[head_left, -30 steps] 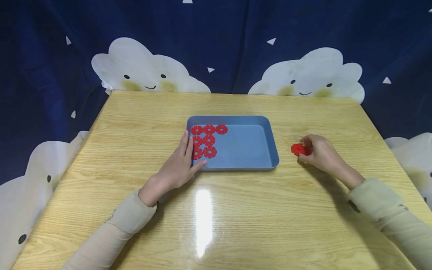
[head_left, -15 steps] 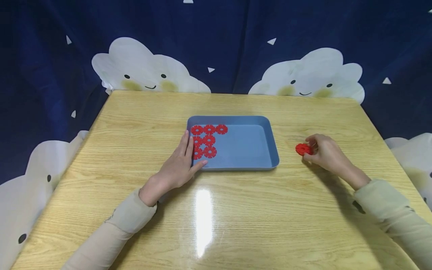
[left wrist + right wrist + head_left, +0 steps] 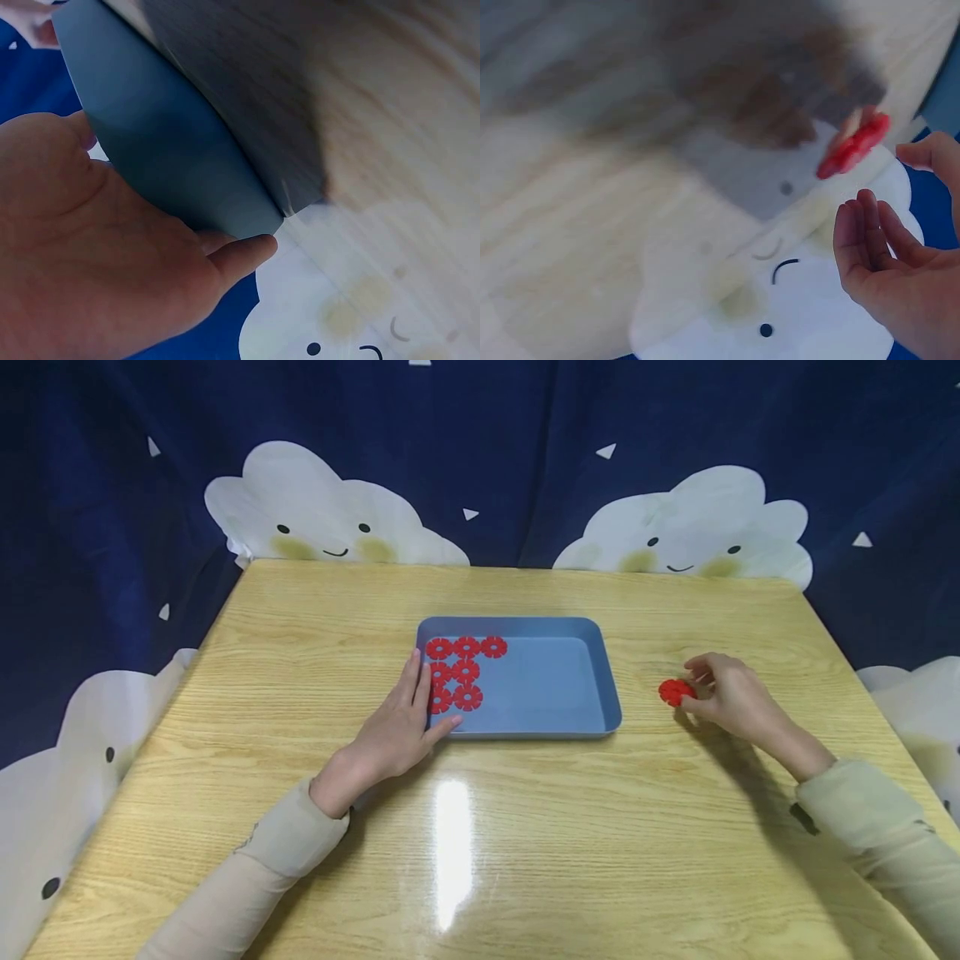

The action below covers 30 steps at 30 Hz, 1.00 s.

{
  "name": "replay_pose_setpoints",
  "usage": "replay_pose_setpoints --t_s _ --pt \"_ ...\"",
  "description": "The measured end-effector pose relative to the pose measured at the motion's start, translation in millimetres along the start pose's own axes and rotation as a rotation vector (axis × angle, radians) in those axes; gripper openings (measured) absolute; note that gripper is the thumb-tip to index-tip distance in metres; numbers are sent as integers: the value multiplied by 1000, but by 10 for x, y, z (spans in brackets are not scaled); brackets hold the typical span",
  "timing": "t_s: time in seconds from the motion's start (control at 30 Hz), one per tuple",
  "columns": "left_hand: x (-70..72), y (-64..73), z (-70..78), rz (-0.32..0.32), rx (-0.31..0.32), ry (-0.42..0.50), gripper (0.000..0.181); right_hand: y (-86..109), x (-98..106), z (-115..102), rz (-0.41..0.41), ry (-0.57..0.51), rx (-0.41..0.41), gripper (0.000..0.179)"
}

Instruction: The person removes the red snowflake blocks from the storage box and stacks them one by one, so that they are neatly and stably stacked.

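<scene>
A shallow blue tray sits in the middle of the table. Red flower-shaped plastic discs lie flat inside it, several at its left end, such as the corner disc. My left hand rests along the tray's left side with straight fingers, thumb over the near rim; it covers part of the left discs. In the left wrist view, the palm is against the tray's outer wall. Right of the tray, another red flower disc is on the table. My right hand is beside it, thumb and fingers apart; the right wrist view shows a gap between the fingers and the red disc.
The light wood table extends around the tray on all sides. Behind its far edge hangs a dark blue curtain with smiling white clouds. A bright light reflection shows on the tabletop in front of the tray.
The right hand has moved slightly right, and the red disc has shifted right with it, then the fingers have parted from it. The left hand and tray have stayed put.
</scene>
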<state>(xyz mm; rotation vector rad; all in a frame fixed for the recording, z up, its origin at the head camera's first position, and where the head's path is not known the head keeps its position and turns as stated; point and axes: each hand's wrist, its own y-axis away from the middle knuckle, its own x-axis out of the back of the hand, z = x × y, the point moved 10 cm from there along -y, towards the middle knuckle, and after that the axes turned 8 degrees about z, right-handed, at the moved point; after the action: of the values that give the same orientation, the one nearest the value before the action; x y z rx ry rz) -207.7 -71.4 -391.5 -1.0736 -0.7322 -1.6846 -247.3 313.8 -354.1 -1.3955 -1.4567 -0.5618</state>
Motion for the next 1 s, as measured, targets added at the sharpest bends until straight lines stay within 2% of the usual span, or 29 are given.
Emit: replay_pose_setpoints --t_s 0.17,0.27,0.47,0.67,0.8,1.0 --pt "5 3 -13 2 4 0 94 -151 -6 -269 8 8 43 42" --pt "1 0 -22 6 -1 -1 94 -281 -61 -487 4 -26 61 40" --pt "-16 -4 -39 6 -2 -7 93 -590 -296 -943 -4 -122 121 37" --pt "1 3 -22 3 5 -3 93 -871 -537 -1335 -4 -141 214 38" --pt "0 1 -27 5 4 -11 93 -1029 -672 -1528 -24 -152 242 39" --pt "5 -12 -25 6 4 -14 95 -1192 -876 -1702 -98 -134 249 39"
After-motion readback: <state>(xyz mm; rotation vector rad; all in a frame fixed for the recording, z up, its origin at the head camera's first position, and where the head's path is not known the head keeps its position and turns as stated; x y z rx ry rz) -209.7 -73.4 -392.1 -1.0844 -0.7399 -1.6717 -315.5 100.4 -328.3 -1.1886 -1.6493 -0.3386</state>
